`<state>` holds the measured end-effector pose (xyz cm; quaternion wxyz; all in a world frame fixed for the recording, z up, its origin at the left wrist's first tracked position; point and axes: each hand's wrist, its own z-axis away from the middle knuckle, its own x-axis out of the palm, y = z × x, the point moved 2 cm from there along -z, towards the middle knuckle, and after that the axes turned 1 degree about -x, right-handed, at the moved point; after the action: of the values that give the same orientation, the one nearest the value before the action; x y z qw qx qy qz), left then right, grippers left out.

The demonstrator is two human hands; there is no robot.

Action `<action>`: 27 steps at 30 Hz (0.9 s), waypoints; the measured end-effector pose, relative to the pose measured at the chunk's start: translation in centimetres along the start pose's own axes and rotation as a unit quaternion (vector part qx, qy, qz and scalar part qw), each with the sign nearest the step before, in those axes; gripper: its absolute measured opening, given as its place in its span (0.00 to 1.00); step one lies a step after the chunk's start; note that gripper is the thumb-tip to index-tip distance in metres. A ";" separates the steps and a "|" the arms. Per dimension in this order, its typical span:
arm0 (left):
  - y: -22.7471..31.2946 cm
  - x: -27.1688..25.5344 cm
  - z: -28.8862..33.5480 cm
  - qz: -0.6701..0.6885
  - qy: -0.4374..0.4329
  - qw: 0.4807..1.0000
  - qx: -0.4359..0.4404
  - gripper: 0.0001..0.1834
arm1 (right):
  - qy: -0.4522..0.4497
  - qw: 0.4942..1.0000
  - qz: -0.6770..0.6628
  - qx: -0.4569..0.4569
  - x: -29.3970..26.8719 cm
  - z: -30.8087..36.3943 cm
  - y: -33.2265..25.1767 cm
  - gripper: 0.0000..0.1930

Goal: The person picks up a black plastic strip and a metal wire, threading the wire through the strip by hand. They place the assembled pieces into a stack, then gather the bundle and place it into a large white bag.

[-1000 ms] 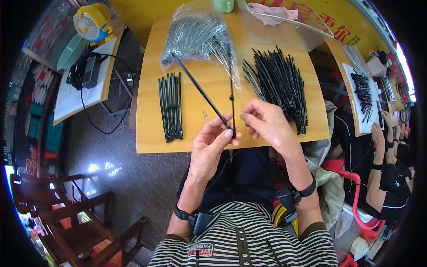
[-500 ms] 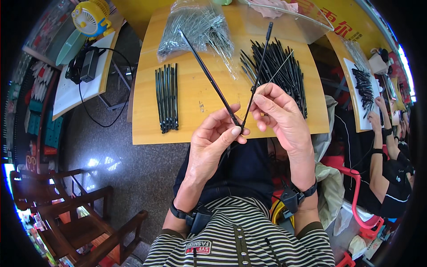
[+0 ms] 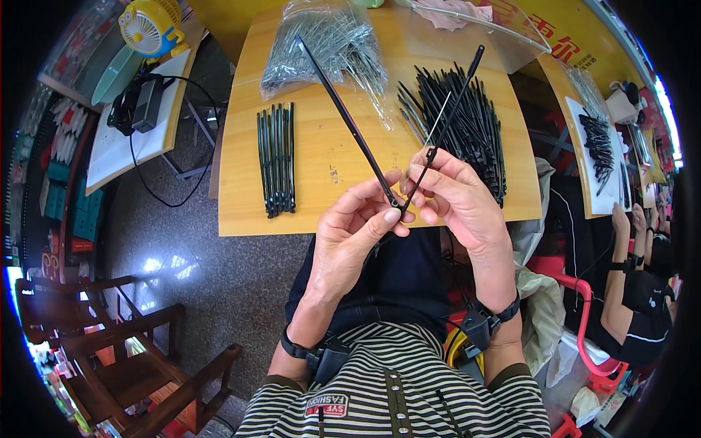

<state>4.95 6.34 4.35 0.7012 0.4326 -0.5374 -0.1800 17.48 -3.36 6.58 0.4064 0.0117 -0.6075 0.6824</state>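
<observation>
Two slim black rods (image 3: 343,112) meet at their lower ends in a V above the table's near edge. My left hand (image 3: 350,226) pinches them at that joint between thumb and fingers. Close by on the right, my right hand (image 3: 460,193) is closed, with a thin silvery metal wire (image 3: 440,117) sticking up from its fingertips. The second rod (image 3: 457,98) of the V crosses in front of these fingers, and a small black fitting sits partway along it. Whether the wire touches the rod, I cannot tell.
On the wooden table (image 3: 350,175) lie a row of black rods (image 3: 276,160), a larger heap of black rods (image 3: 478,131) and a clear bag of metal wires (image 3: 318,55). A yellow fan (image 3: 150,29) stands at far left. Another person's hands (image 3: 628,215) are at the right-hand table.
The right rod of the V has swung rightward, opening it wider. My right hand's wire now points more steeply upward and lies left of that rod. My left hand keeps its pinch.
</observation>
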 end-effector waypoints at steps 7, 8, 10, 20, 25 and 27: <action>-0.2 -0.4 0.0 0.001 -0.021 1.000 0.008 0.19 | -0.014 0.998 -0.047 0.042 -0.4 -0.4 0.6 0.06; -0.2 -0.4 0.0 0.000 -0.021 1.000 0.008 0.19 | -0.014 0.997 -0.063 0.050 -0.4 -0.5 0.7 0.06; -0.3 -0.5 -0.1 -0.006 -0.024 1.000 0.014 0.19 | -0.022 0.996 -0.075 0.051 -0.5 -0.6 1.0 0.06; -0.2 -0.9 -0.3 0.010 -0.053 0.999 0.008 0.18 | -0.012 0.999 -0.025 0.037 -0.2 -0.7 0.6 0.06; -0.2 -1.1 -0.4 0.003 -0.036 0.999 -0.005 0.18 | 0.006 1.000 -0.009 0.025 0.2 -0.7 0.4 0.06; -0.4 -1.5 -0.4 -0.003 -0.049 0.999 -0.008 0.18 | 0.008 0.999 -0.011 0.030 0.0 -0.9 0.5 0.06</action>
<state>4.87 7.41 3.10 0.6771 0.4192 -0.5682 -0.2073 17.59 -2.58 5.92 0.4184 0.0250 -0.5835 0.6956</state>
